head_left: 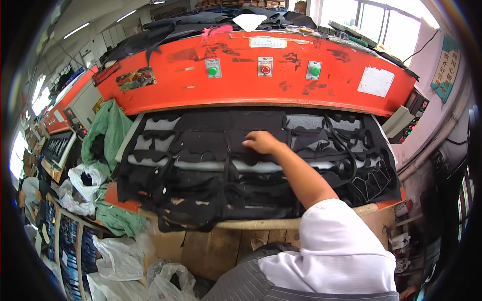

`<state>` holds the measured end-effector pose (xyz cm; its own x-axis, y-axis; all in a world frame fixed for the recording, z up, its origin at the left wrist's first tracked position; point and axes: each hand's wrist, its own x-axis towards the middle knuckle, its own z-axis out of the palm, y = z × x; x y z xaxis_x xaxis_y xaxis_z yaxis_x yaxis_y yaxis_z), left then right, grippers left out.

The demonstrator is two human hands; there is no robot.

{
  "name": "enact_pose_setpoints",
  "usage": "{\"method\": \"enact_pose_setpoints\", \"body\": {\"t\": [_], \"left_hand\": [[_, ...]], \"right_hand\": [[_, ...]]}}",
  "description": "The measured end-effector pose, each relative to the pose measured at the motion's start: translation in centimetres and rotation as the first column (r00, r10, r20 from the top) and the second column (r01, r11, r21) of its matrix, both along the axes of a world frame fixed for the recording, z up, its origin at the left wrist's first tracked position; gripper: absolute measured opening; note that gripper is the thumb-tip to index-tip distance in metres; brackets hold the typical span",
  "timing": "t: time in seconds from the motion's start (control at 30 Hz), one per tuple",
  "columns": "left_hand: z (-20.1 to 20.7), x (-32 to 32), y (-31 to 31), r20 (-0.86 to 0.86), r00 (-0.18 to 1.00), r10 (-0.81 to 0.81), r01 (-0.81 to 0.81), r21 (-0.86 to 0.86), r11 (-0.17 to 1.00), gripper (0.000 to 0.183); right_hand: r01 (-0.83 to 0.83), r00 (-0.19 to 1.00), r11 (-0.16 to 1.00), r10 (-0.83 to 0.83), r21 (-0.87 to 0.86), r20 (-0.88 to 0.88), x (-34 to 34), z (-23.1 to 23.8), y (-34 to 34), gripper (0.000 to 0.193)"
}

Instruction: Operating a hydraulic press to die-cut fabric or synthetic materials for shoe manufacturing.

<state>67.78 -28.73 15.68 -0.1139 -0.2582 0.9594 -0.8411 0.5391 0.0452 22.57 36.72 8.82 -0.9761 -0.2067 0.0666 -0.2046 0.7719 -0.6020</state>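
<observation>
My right hand (261, 142) reaches over the bed of a red press, its arm coming from the lower right. The fingers are bent and drawn together at a flat black sheet piece (201, 143) near the middle. Whether they pinch an edge of it is hidden. Around the hand lie more cut black pieces with wavy edges, and grey material (305, 122) shows through the gaps. Black offcut strips (191, 208) heap along the front edge. At the right lies a thin metal outline shape (370, 183), perhaps a cutting die. My left hand is out of sight.
The red press beam (165, 75) spans the far side, with two green buttons (213, 71) and a red one (265, 69). Black sheets (186, 27) are piled on top. Green sacking (103, 135) and white plastic bags (118, 258) lie at the left. A control box (404, 120) stands right.
</observation>
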Motion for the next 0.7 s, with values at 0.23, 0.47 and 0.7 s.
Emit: {"method": "enact_pose_setpoints", "body": {"t": [0.23, 0.47, 0.7], "left_hand": [[-2.1, -36.7, 20.9, -0.089, 0.138, -0.986, 0.787, 0.615, 0.055, 0.014], [-6.3, -54.0, 36.1, 0.116, -0.503, -0.856, 0.418, 0.9, -0.124, 0.021], [-8.1, -60.7, 41.0, 0.403, -0.575, -0.712, 0.252, 0.915, 0.315, 0.064]], "right_hand": [[0.807, 0.589, 0.588, -0.792, -0.057, 0.161, -9.4, -4.4, 14.6, 0.059], [0.814, 0.58, 0.426, -0.644, -0.396, 0.499, -12.5, -4.6, 15.9, 0.059], [0.876, 0.467, 0.461, -0.739, -0.14, 0.486, -14.0, -5.2, 14.1, 0.061]]}}
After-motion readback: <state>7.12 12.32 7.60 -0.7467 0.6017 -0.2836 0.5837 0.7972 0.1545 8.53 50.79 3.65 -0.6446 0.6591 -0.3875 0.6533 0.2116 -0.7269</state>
